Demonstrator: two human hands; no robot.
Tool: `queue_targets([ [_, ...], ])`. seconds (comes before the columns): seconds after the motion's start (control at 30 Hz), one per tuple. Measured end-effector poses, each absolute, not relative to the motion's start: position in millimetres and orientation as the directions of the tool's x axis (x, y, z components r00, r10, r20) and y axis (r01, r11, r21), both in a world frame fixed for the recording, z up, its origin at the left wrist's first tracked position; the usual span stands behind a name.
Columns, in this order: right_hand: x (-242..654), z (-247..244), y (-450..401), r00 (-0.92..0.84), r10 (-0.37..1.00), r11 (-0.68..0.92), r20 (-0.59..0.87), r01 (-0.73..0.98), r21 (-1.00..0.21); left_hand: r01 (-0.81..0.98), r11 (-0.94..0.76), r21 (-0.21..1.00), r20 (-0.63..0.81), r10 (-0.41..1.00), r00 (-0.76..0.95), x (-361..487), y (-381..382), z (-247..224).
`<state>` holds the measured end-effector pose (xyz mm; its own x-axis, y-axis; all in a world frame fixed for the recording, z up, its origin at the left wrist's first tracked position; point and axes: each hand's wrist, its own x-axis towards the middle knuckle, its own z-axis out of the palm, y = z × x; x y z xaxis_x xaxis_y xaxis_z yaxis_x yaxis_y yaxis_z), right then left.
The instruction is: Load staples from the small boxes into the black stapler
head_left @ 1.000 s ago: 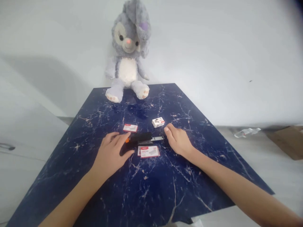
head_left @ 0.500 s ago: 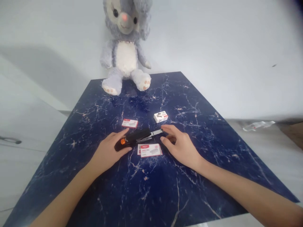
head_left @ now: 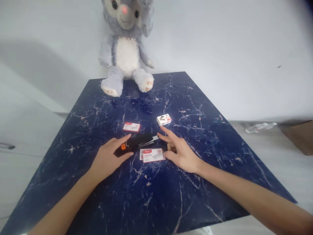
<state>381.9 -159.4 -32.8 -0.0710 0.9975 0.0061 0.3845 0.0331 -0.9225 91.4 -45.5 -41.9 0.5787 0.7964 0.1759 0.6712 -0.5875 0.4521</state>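
My left hand (head_left: 105, 159) is closed round the rear end of a black stapler (head_left: 137, 141) that has an orange button. From the stapler's right end sticks out a short metal staple tray (head_left: 155, 137). My right hand (head_left: 183, 152) holds nothing, its fingers apart, with a fingertip at the end of that tray. The index finger points towards a small white box (head_left: 164, 119) with a stapler picture on it. Just below the stapler lie overlapping red-and-white staple boxes (head_left: 153, 155), close to my right thumb.
Another red-and-white staple box (head_left: 131, 127) lies beyond the stapler. A grey plush toy (head_left: 127, 58) sits at the far edge of the dark blue marbled table (head_left: 146, 202). On the floor at right are a clear plastic bottle (head_left: 260, 127) and a cardboard box (head_left: 299, 138).
The metal tray has slid further into the stapler. My right hand has moved left with it, its index finger now stretched out. The whole view has shifted slightly.
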Motion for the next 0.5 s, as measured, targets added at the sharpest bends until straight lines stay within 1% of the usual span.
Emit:
queue_targets([
  [0.13, 391, -33, -157, -0.172, 0.984, 0.100, 0.043, 0.342, -0.934, 0.688, -0.568, 0.453, 0.167, 0.812, 0.560, 93, -44, -43],
  [0.27, 392, -34, -157, -0.255, 0.965, 0.130, 0.060, 0.269, -0.954, 0.691, -0.565, 0.451, 0.162, 0.813, 0.559, 99, -46, -43],
  [0.43, 382, -30, -157, -0.261, 0.964, 0.145, 0.058, 0.328, -0.934, 0.678, -0.600, 0.424, 0.211, 0.794, 0.570, 114, -55, -40],
  [0.5, 381, -28, -156, -0.254, 0.966, 0.134, 0.051, 0.320, -0.938, 0.681, -0.601, 0.417, 0.217, 0.794, 0.568, 118, -58, -39],
])
